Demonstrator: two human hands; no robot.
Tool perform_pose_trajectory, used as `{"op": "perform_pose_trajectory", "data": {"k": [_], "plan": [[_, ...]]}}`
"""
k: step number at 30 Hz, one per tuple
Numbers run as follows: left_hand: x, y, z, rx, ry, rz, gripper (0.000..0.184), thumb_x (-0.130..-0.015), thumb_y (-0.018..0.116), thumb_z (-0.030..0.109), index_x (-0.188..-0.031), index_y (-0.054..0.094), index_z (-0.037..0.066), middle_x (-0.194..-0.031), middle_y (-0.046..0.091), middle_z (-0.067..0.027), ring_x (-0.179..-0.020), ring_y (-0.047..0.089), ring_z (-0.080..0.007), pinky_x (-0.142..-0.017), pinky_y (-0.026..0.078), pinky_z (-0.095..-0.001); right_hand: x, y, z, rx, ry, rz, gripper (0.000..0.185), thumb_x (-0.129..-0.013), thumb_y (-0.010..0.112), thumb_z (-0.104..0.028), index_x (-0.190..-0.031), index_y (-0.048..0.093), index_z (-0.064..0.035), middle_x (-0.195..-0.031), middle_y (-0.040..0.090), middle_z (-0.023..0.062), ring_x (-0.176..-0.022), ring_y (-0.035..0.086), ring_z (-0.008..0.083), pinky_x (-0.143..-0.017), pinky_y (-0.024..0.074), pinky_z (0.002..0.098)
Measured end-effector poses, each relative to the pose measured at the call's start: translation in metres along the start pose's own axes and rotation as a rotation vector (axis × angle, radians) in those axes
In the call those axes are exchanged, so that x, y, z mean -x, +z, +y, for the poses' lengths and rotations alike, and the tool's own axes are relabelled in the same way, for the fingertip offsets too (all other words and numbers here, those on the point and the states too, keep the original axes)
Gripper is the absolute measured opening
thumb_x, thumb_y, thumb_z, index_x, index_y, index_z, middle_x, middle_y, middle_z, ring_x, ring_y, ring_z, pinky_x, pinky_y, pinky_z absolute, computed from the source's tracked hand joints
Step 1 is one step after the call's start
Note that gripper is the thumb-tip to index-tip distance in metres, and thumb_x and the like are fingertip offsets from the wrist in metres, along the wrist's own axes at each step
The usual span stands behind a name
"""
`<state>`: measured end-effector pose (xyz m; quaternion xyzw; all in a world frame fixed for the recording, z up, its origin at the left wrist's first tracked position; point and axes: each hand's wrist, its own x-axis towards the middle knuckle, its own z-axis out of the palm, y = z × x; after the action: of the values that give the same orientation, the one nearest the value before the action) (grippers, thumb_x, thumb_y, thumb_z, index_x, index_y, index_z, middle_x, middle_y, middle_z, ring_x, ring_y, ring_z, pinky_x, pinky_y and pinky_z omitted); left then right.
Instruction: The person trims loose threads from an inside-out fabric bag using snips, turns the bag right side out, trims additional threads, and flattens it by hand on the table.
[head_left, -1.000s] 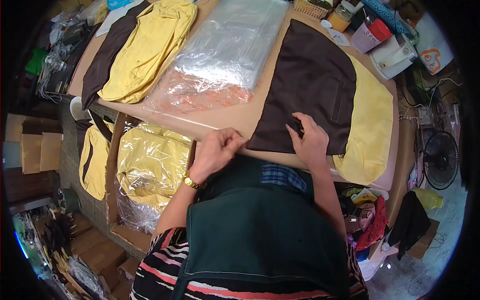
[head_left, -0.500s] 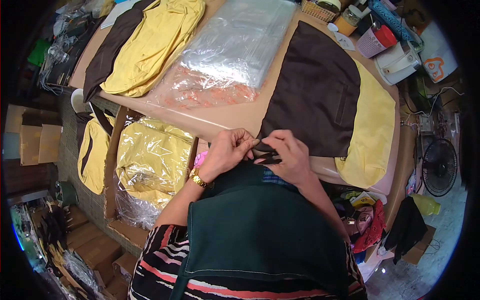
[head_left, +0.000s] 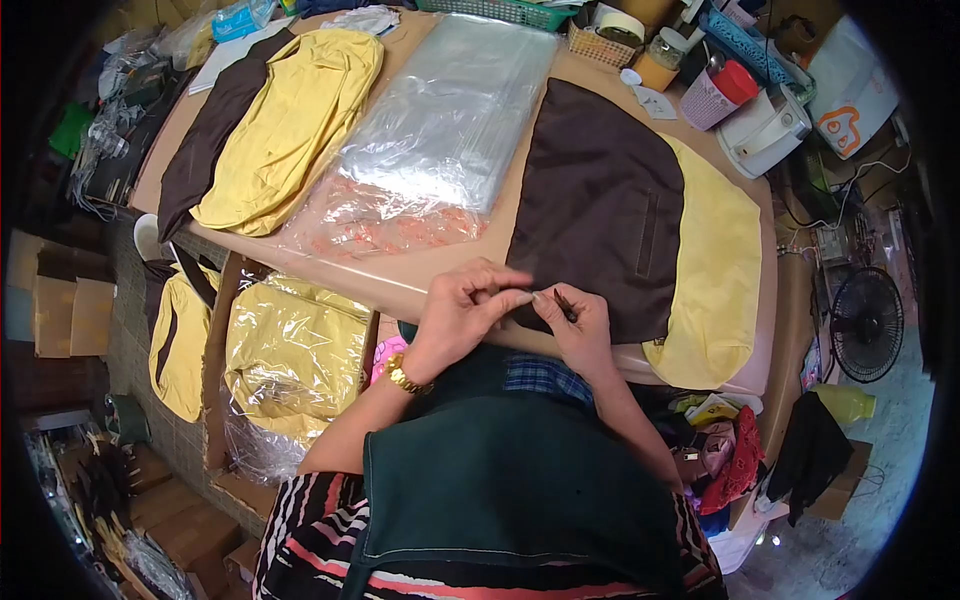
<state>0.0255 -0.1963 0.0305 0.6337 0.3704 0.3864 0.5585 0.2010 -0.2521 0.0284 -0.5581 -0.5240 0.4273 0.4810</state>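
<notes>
Over the near left corner of the brown cloth (head_left: 590,200) on the counter (head_left: 390,283), the left hand (head_left: 462,312) meets the right hand (head_left: 582,330); I can't tell whether the left grips anything. The right curls round a small dark object (head_left: 567,308).

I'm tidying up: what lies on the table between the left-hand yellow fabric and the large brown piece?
Clear plastic sheeting, plus a bare strip of tabletop; the head view shows this.

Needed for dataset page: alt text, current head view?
A person's left hand and right hand meet at the near edge of brown-and-yellow cloth on a table, a small dark object in the right. Clear plastic lies to the left.
</notes>
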Motion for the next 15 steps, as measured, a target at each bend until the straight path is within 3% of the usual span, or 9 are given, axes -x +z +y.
{"op": "perform_pose_trajectory", "data": {"k": [5, 11, 15], "plan": [[0.0, 0.008, -0.003, 0.203, -0.299, -0.023, 0.016, -0.091, 0.068, 0.011, -0.104, 0.071, 0.002, -0.073, 0.066, -0.0017, -0.059, 0.059, -0.0036, -0.052, 0.047, -0.0181, 0.0, -0.003, -0.003, 0.022, 0.011, 0.033, 0.031, -0.095, 0.065, -0.022, -0.077, 0.061, 0.0022, -0.06, 0.044, -0.0052, -0.06, 0.036, 0.0025, -0.05, 0.0295, 0.0242], [0.002, 0.012, -0.016, 0.482, -0.3, 0.05, 0.018, -0.094, 0.067, 0.016, -0.099, 0.069, -0.001, -0.071, 0.068, -0.0034, -0.058, 0.06, -0.0039, -0.052, 0.047, -0.0178, -0.001, -0.002, -0.001, -0.05, 0.019, 0.046, 0.032, -0.095, 0.065, -0.022, -0.073, 0.058, 0.0012, -0.059, 0.04, -0.0058, -0.058, 0.033, 0.0024, -0.05, 0.027, 0.025], [0.004, 0.006, -0.014, 0.418, -0.331, 0.03, 0.015, -0.095, 0.065, 0.016, -0.092, 0.066, 0.002, -0.075, 0.068, -0.0038, -0.055, 0.056, -0.0033, -0.05, 0.044, -0.0179, -0.003, -0.003, 0.007, -0.162, 0.027, 0.101, 0.033, -0.094, 0.067, -0.022, -0.071, 0.056, -0.0004, -0.059, 0.039, -0.0071, -0.059, 0.032, 0.002, -0.05, 0.026, 0.0249]]}}
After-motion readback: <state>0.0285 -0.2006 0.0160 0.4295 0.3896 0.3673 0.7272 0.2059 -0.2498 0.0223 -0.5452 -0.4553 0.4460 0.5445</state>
